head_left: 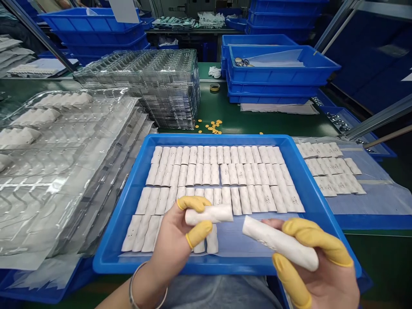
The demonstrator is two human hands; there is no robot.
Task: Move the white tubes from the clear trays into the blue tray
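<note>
Left hand (172, 246) is pinching a white roll (209, 214) in its fingers; right hand (317, 274) is gripping a second white roll (280, 242) (blue tray (212, 138) is lying just below both).

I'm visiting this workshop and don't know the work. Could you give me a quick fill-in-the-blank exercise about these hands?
The left hand and right hand each hold ____ white roll. Their finger cots are ____. The tray beneath them is ____. The left wrist wears a metal ____.

Missing words: one; yellow; blue; bracelet.
</note>
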